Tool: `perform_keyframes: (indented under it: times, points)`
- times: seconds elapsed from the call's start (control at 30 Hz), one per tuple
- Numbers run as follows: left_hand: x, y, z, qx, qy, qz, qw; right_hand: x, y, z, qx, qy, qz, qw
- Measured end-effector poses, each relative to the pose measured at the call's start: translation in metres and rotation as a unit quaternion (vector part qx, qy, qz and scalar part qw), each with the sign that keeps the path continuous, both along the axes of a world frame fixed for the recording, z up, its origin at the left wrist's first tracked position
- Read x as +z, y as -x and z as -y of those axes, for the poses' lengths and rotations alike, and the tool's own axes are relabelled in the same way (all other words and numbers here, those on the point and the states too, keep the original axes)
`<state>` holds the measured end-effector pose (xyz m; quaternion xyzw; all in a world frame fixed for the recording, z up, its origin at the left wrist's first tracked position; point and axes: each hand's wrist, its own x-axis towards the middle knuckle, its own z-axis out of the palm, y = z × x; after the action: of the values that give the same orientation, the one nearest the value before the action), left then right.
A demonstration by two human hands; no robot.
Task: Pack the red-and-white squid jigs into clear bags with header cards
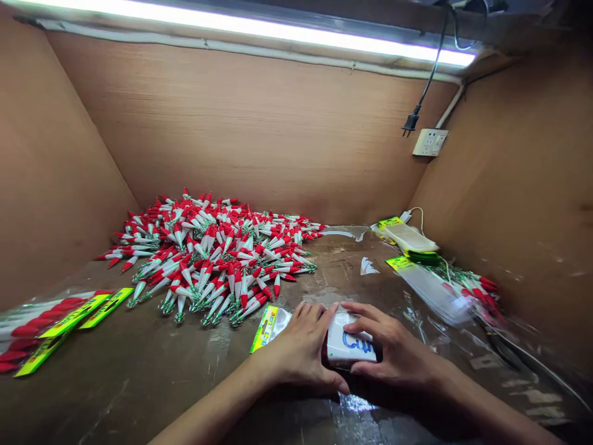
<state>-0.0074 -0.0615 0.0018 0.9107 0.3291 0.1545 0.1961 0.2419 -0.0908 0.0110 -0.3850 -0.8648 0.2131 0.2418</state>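
Both my hands grip a small white box [351, 344] with blue lettering, low on the brown tabletop [139, 377]. My left hand [303, 352] wraps its left side, fingers curled over the top edge. My right hand [393, 352] clasps the right side, thumb below and fingers across the top. A clear plastic bag with a yellow-green header [269, 326] lies just left of my left hand. A big heap of red and white fishing lures [213, 253] fills the back middle of the table.
Packed lures in bags with yellow-green headers [55, 327] lie at the left edge. At the right are empty bags [430, 287], a white device with a cable [410, 238] and several loose lures [477, 287]. Brown walls enclose three sides; a wall socket [430, 142] sits at the back right.
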Motion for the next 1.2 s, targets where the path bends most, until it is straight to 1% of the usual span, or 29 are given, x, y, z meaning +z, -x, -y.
perform_keyframes:
  times: [0.07,0.2,0.3,0.37,0.43,0.5,0.57,0.63,0.73,0.83,0.93,1.0,1.07,1.13,1.17,1.2]
  points:
    - [0.006,-0.006,-0.005,-0.004,0.009,0.018,1.0,0.02,0.008,-0.001,0.012,-0.015,0.004,1.0]
    - [0.021,-0.018,-0.013,-0.006,0.023,0.083,0.996,0.062,0.027,-0.005,0.001,-0.048,0.015,0.999]
    - [0.039,-0.019,-0.018,-0.015,0.088,0.15,0.985,0.094,0.039,-0.015,0.009,-0.073,0.004,0.997]
    - [0.053,-0.013,-0.021,-0.004,0.144,0.194,0.97,0.114,0.045,-0.025,0.03,-0.078,-0.037,0.996]
    - [0.067,-0.004,-0.026,-0.003,0.196,0.237,0.952,0.132,0.051,-0.038,0.064,-0.04,-0.111,0.991]
    - [0.078,0.009,-0.032,-0.035,0.26,0.284,0.922,0.143,0.057,-0.05,0.108,0.046,-0.191,0.975]
    - [0.082,0.021,-0.037,-0.079,0.323,0.331,0.883,0.146,0.064,-0.061,0.151,0.145,-0.237,0.949]
    - [0.078,0.029,-0.041,-0.116,0.374,0.361,0.847,0.139,0.072,-0.07,0.178,0.226,-0.252,0.924]
    - [0.062,0.035,-0.046,-0.159,0.432,0.378,0.803,0.122,0.084,-0.08,0.178,0.304,-0.271,0.896]
    - [0.044,0.035,-0.051,-0.184,0.464,0.404,0.767,0.11,0.09,-0.087,0.171,0.335,-0.278,0.884]
    - [0.032,0.035,-0.057,-0.197,0.485,0.438,0.731,0.11,0.089,-0.092,0.155,0.324,-0.299,0.884]
    - [0.028,0.036,-0.061,-0.187,0.493,0.45,0.72,0.115,0.085,-0.095,0.118,0.286,-0.323,0.895]
    - [0.027,0.035,-0.064,-0.166,0.485,0.461,0.724,0.12,0.08,-0.096,0.073,0.209,-0.361,0.906]
    - [0.026,0.035,-0.065,-0.153,0.47,0.462,0.737,0.123,0.076,-0.097,0.049,0.136,-0.387,0.911]
    - [0.025,0.034,-0.065,-0.153,0.47,0.452,0.743,0.124,0.075,-0.098,0.053,0.123,-0.385,0.913]
    - [0.023,0.034,-0.065,-0.155,0.478,0.437,0.746,0.123,0.075,-0.099,0.06,0.127,-0.375,0.916]
